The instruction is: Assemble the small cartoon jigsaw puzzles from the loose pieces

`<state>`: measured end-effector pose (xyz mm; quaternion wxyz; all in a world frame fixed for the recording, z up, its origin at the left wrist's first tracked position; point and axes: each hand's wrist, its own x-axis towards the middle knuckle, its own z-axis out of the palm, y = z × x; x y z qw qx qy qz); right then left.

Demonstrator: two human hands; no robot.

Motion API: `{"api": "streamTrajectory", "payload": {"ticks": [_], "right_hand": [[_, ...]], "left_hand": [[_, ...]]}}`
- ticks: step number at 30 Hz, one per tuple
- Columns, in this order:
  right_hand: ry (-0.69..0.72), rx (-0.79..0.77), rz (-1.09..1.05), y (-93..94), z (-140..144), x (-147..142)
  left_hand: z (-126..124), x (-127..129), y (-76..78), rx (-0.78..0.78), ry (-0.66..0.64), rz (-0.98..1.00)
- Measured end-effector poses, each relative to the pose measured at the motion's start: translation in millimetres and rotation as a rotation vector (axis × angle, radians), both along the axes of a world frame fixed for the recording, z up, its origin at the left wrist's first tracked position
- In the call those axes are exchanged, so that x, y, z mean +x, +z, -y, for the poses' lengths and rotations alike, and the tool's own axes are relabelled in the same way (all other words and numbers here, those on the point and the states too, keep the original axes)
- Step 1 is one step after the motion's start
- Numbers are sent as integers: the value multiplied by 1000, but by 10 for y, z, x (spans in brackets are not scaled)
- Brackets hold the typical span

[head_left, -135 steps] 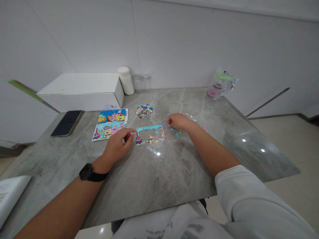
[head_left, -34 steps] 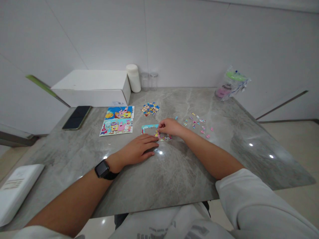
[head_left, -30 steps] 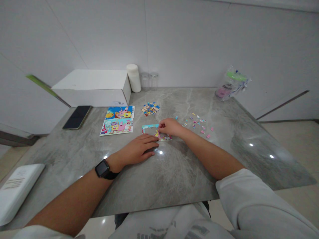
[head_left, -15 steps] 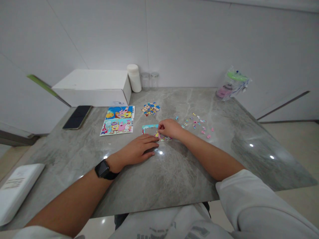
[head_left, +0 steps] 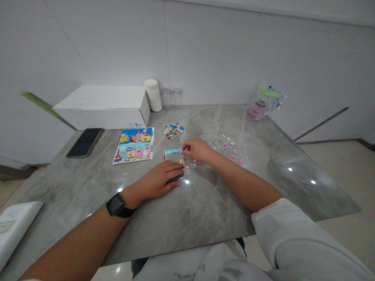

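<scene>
On the table [head_left: 205,210], the puzzle frame [head_left: 172,156] lies in the middle, with the left hand [head_left: 158,181] before it and the right hand [head_left: 197,150] on its right part. Two picture cards [head_left: 134,145] lie left of the frame, the phone [head_left: 84,142] further left. A heap of pieces [head_left: 172,130] lies behind the frame, and scattered pieces [head_left: 228,146] lie to its right. The box [head_left: 102,107] stands behind the cards.

small rectangular cartoon jigsaw frame [head_left: 172,155], colourful border done, middle unfilled | flat on grey marble surface [head_left: 205,203] | right edge under right hand [head_left: 195,149] | near edge touched by left hand [head_left: 159,180] fingertips
</scene>
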<state>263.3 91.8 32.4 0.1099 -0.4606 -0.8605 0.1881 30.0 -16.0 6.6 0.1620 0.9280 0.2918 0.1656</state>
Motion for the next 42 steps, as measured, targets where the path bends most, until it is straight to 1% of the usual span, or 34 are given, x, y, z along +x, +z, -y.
{"api": "streamTrajectory", "payload": {"ticks": [5,8,10,13,15,17,20,23,26,29,32,39,42], "right_hand": [[-136,58,-147,306,-139,304],[-218,102,-187,491,-210,557],[-267,119,-161,584,-249,723],[-306,103,-15,646,-301,927],[-306,62,125,631,-329,1014],[-289,-9,285,579,-346,1051],[-246,-138,498,485,-349,1022],[-234,-221,614,425,-339,941],[-245,-252,670,397,-341,881],[-261,-239,702,379,-355,864],[-239,-229,720,373,-360,859],[-193,-270,706,366,-355,833],[-188,-239,674,310,-387,851]], "left_hand": [[-5,-32,47,86,54,42],[-24,-83,58,141,137,98],[-41,-122,52,170,217,136],[-66,-175,40,185,314,190],[-80,-199,38,181,365,213],[-90,-213,44,176,404,221],[-97,-224,56,171,431,226],[-98,-230,56,168,433,225],[-98,-235,47,162,432,227],[-99,-237,37,144,432,232],[-101,-239,25,117,435,228],[-108,-244,10,84,409,225],[-108,-243,16,81,389,229]]}}
